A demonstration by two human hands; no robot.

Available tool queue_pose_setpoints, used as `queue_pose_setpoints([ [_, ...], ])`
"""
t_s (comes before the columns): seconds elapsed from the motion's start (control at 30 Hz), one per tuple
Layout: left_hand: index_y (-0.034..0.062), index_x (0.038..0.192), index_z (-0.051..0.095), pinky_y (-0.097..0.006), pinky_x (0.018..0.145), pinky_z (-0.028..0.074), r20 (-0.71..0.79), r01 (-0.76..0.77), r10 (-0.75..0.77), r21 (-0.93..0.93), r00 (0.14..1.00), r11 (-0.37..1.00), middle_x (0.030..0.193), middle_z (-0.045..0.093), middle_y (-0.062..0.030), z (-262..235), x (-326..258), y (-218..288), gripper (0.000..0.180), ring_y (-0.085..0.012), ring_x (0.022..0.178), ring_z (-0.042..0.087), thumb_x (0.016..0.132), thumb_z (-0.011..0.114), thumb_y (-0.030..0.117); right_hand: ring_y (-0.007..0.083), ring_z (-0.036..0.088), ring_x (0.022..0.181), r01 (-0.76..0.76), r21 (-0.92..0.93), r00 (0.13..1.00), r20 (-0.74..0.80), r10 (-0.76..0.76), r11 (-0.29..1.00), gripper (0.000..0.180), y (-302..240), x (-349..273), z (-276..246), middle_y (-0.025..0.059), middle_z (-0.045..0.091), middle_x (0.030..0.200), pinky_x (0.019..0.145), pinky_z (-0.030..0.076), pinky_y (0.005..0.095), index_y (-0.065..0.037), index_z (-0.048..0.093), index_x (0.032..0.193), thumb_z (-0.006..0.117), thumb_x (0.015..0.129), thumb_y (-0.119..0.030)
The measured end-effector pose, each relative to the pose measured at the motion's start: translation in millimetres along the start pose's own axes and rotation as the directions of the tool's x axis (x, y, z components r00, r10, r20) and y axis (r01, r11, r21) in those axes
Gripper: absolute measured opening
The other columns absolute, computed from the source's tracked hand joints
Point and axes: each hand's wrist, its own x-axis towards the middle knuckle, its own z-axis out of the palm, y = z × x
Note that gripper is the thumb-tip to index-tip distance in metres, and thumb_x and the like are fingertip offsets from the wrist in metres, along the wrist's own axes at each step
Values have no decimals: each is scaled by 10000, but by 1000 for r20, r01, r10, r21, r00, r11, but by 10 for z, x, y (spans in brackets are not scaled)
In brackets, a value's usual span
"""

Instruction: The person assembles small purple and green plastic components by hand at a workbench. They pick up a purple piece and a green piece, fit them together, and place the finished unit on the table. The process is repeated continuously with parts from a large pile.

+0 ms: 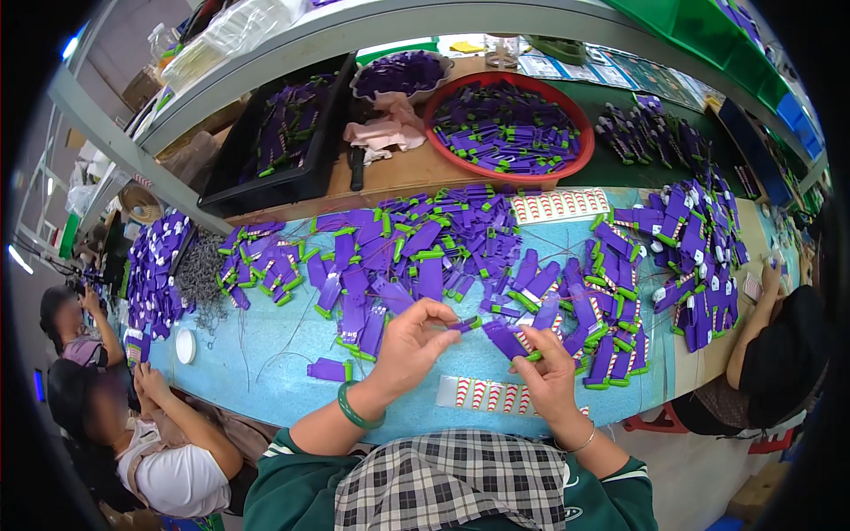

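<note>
My left hand [414, 340] pinches a small purple piece with a green end [467, 324] between thumb and fingertips, a green bangle on its wrist. My right hand [547, 372] rests on the light blue table [266, 363] just to the right, its fingers closed on a flat purple piece with a green tip [512, 343]. A sheet of red-and-white striped stickers [485, 395] lies under and between my hands. A wide heap of purple and green pieces [416, 257] spreads just beyond them.
A red basin [567, 168] and a black tray [266, 181] hold more purple pieces at the back. Another heap [691, 257] lies at the right. Two people sit at the left [168, 451]; another person's arm [761, 310] reaches in at the right. A white lid [185, 346] lies at the left.
</note>
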Motion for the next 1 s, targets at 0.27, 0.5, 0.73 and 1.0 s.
queue_pose_setpoints([
  [0.27,-46,1160,539,-342,891,539,-65,73,-120,-488,991,870,1043,555,-89,61,-326,20,303,-206,998,621,863,567,-95,150,538,717,279,-172,958,-19,-286,945,475,-21,-61,247,66,549,811,594,463,261,-78,645,1151,704,713,94],
  [0.5,-65,1068,592,-319,874,541,23,23,-15,-375,1000,927,1072,543,-95,51,-351,41,235,-202,976,631,838,588,-116,140,526,698,373,-266,927,76,-366,889,470,-225,-5,278,50,536,756,565,426,259,-87,657,1142,695,711,96],
  [0.73,-61,1014,636,-264,815,534,200,260,-230,-143,953,955,992,588,-78,-78,-504,14,198,-160,913,631,824,617,-111,180,471,579,221,-286,896,437,-78,932,461,-354,37,81,41,472,667,511,383,297,-115,686,1125,698,697,56],
  [1.0,-7,960,647,-238,749,503,214,316,-262,-278,941,907,1009,579,-33,-19,-514,-12,137,-83,868,588,839,681,48,136,596,690,124,-18,893,439,-103,992,434,-274,76,240,48,637,856,568,481,245,-61,654,1144,740,724,2],
])
